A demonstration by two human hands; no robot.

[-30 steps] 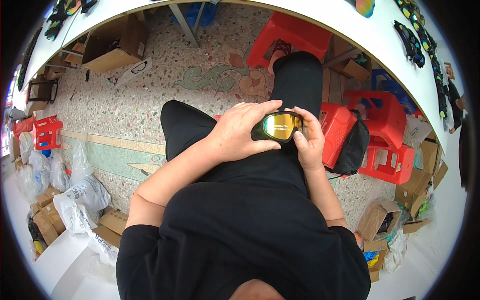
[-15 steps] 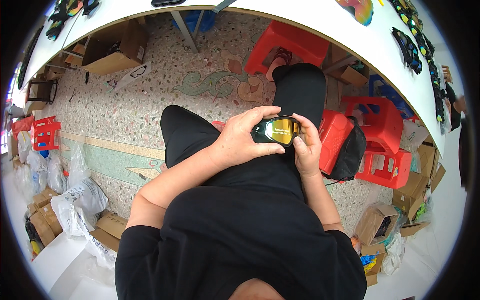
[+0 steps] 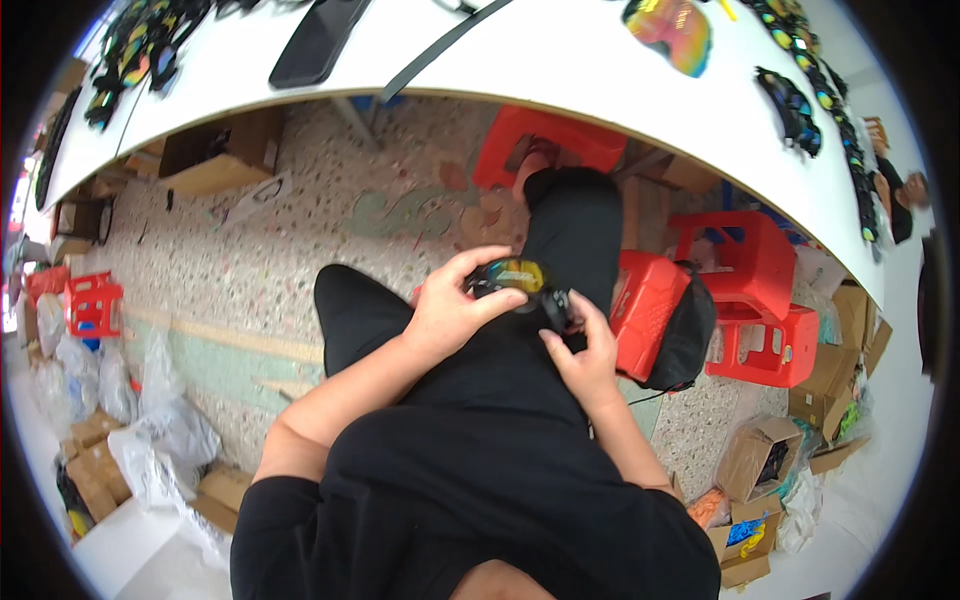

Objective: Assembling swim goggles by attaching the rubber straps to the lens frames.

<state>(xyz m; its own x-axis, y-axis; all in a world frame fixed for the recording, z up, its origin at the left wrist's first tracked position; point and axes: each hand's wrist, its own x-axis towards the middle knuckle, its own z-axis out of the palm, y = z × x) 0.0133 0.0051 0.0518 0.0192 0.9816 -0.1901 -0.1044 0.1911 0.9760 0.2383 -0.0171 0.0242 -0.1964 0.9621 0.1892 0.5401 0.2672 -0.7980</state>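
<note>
A seated person in black holds a pair of goggles point(image 3: 518, 280) with a yellow-orange mirrored lens over the lap. The left hand point(image 3: 455, 312) wraps over the goggles' left end, and the right hand point(image 3: 583, 350) grips the dark right end. Above, a white tabletop point(image 3: 560, 70) carries more goggles. Red plastic stools point(image 3: 745, 290) stand to the right on the speckled floor point(image 3: 250, 260), with cardboard boxes point(image 3: 760, 460) nearby.

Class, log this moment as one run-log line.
left hand: grips goggles | right hand: holds goggles' right end | place: over lap, below white table
</note>
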